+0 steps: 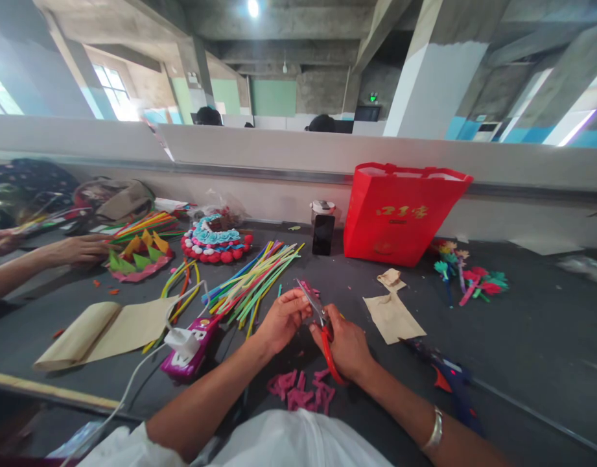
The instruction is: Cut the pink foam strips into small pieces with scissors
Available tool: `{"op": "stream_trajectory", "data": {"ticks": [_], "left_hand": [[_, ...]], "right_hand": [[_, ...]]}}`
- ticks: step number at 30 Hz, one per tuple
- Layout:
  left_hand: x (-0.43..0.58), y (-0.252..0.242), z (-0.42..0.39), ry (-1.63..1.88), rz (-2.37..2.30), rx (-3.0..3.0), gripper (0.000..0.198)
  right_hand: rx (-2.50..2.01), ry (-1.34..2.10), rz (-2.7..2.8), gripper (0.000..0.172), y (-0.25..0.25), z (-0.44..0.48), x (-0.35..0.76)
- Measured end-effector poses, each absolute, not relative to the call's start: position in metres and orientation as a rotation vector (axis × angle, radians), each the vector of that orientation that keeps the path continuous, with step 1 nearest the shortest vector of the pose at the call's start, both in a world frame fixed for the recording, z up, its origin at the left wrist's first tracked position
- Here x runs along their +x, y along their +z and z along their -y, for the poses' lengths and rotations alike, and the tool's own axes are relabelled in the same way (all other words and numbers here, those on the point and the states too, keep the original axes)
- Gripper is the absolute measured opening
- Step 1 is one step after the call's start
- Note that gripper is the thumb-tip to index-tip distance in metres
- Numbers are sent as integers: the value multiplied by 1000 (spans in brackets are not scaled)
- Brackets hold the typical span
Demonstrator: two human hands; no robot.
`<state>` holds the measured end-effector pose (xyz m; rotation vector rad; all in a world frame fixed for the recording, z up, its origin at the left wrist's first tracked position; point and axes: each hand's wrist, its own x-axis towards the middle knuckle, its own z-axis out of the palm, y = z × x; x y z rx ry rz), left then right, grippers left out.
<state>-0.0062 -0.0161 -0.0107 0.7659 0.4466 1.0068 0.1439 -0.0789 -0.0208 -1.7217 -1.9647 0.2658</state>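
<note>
My right hand (345, 347) grips red-handled scissors (322, 324), blades pointing up and left. My left hand (281, 319) pinches a small pink piece (308, 288) at the blade tips. Cut pink scraps (303, 390) lie on the dark table just below both hands. A loose bundle of coloured sticks (252, 279) fans out to the left of my left hand.
A red bag (400, 211) stands at the back, a dark bottle (322, 228) beside it. A glue gun (446, 379) and brown paper (393, 318) lie right. A pink power strip (188, 347), folded paper (104, 331) and craft pieces (213, 240) lie left. Another person's hand (81, 250) rests far left.
</note>
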Motion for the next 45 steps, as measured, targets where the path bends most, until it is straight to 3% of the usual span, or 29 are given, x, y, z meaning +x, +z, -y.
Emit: {"op": "stream_trajectory", "data": {"ticks": [13,30,45], "left_hand": [[-5,-11,15,1003,-434,763,9],[-4,-8,17,1015,-452,753,12],[-2,-10,19,997,-466,755,14]], "right_hand": [[-1680,416,1908,16,-21,79,144],[-1778,258,1988,15,-17,82,141],[-1656,489,1868,14,-29,76,144]]}}
